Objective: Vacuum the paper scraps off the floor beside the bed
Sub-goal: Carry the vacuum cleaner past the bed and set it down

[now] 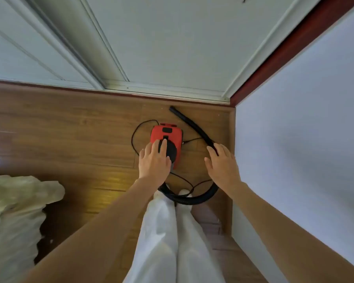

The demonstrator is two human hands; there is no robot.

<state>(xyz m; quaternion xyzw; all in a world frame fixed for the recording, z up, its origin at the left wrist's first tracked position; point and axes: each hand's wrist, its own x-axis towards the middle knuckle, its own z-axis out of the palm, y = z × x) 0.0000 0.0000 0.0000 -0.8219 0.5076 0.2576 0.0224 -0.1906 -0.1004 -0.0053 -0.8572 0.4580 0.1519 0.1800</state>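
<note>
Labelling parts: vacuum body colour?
Red-orange with black trim; vacuum body shows best in the head view.

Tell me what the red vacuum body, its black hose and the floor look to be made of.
Vacuum body: likely moulded plastic, smooth matte red with black inserts. Hose: probably flexible ribbed plastic; fine ridges show where it curves by the feet. Floor: wood or wood-look laminate planks, brown grain and seams, semi-gloss with a yellowish reflection.

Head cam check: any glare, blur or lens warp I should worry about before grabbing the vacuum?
Head view: wide-angle warp bends the wardrobe doors and wall; a warm glare patch sits on the wood floor; the bedding at the left edge is soft; the red vacuum and both hands, left hand, right hand, look reasonably sharp.
</note>
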